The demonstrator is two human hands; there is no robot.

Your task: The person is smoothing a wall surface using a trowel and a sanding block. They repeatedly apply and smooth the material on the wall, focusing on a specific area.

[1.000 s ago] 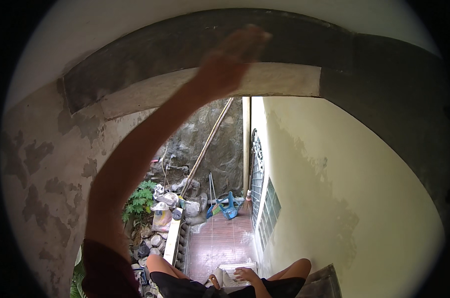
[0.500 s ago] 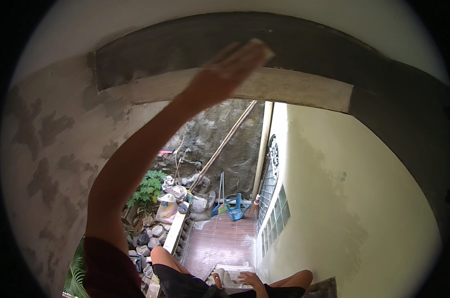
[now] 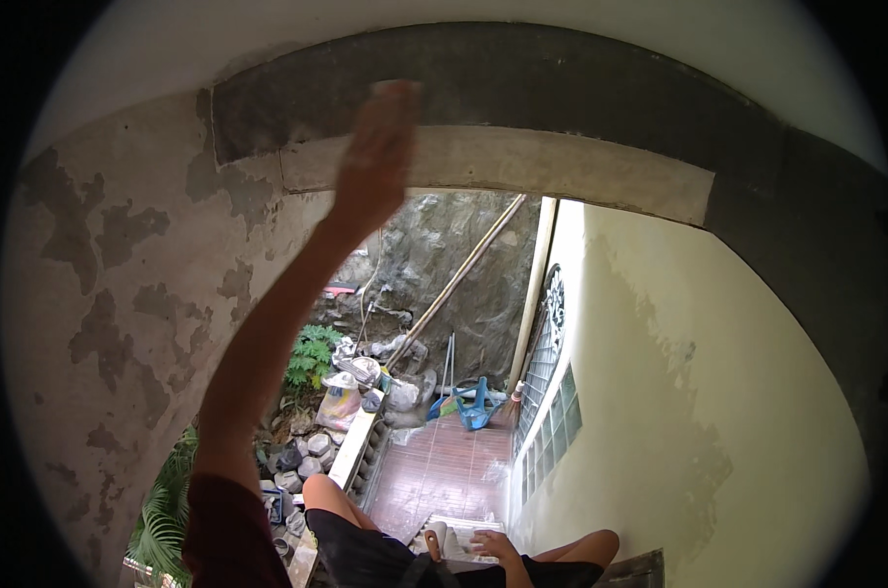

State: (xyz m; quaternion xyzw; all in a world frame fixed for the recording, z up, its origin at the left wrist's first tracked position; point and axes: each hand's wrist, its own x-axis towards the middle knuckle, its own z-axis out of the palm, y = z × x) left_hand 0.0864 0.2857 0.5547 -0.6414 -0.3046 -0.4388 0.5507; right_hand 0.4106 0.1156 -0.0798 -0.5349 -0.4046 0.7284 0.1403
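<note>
My left arm is raised, and my left hand [image 3: 377,147] presses along the dark grey band [image 3: 562,83] of the beam overhead. Under its fingertips is a small pale sheet [image 3: 395,86], perhaps sandpaper; motion blur hides its detail. Low down by my lap, my right hand [image 3: 495,544] has its fingers stretched out and appears to hold nothing. A short brown handle [image 3: 432,545], wooden by its look, stands just left of that hand; what it belongs to is unclear.
A cream wall [image 3: 650,392] rises on the right, and a patchy, peeling wall [image 3: 121,323] on the left. Well below lies a red tiled floor [image 3: 439,465] with a blue plastic chair [image 3: 475,407]. Bamboo poles [image 3: 454,279] lean on the rock face; stones and sacks [image 3: 338,404] line the ledge.
My left hand has swept leftward along the dark band with the pale sheet under its fingers. The view has shifted slightly. My right hand stays by my lap.
</note>
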